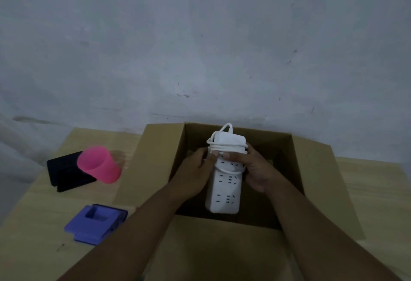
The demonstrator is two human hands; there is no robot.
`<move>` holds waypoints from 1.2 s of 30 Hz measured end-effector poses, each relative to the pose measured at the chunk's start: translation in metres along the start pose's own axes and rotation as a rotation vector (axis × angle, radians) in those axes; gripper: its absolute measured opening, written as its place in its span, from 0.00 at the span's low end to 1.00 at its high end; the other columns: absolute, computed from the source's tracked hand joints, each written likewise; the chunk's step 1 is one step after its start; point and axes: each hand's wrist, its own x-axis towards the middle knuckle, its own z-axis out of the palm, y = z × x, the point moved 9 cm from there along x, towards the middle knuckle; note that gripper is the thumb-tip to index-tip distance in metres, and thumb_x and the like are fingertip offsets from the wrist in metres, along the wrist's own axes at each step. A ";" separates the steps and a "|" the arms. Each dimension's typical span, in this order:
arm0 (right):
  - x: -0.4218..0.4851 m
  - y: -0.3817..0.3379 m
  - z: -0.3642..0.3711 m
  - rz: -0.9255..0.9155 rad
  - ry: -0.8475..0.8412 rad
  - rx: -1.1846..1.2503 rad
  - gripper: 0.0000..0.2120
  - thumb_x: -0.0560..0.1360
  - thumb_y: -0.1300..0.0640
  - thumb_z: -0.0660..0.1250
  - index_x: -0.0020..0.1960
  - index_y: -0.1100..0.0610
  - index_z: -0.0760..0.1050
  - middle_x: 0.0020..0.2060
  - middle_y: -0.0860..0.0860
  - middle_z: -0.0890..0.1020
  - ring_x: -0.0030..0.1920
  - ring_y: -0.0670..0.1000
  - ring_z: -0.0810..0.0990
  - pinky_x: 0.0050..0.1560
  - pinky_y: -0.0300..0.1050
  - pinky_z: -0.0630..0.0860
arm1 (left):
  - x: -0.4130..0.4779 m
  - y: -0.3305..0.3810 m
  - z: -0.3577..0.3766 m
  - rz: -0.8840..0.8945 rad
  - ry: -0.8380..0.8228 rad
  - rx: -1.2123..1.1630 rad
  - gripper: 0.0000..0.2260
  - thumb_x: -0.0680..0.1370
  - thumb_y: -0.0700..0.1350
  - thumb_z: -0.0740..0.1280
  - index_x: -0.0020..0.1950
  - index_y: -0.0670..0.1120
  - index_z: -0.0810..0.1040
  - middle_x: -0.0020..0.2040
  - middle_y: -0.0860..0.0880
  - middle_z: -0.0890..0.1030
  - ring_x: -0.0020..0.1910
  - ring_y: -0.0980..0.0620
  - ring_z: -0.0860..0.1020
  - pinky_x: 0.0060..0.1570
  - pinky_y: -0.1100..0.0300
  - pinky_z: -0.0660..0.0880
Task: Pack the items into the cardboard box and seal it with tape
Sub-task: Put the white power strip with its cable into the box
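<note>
An open cardboard box (155, 160) stands on the wooden table with its flaps folded outward. Over its opening I hold a white power strip (224, 189) with its white cord wound around the far end. My left hand (195, 174) grips its left side and my right hand (251, 169) grips its right side, thumbs on top near the cord. The strip points away from me, upright along the box's length. The box floor beneath it is dark and mostly hidden.
Left of the box on the table (33, 225) lie a pink cup (99, 165) tipped on its side, a black flat object (64, 171) behind it, and a purple plastic holder (95, 223) nearer to me. A grey wall rises behind the table.
</note>
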 end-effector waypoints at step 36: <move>-0.007 0.055 0.023 0.328 -0.020 -0.021 0.25 0.67 0.60 0.74 0.63 0.59 0.75 0.52 0.61 0.83 0.48 0.59 0.83 0.49 0.54 0.79 | -0.018 -0.063 0.032 -0.577 -0.074 -0.773 0.14 0.79 0.38 0.58 0.60 0.43 0.78 0.55 0.39 0.83 0.54 0.41 0.80 0.58 0.47 0.76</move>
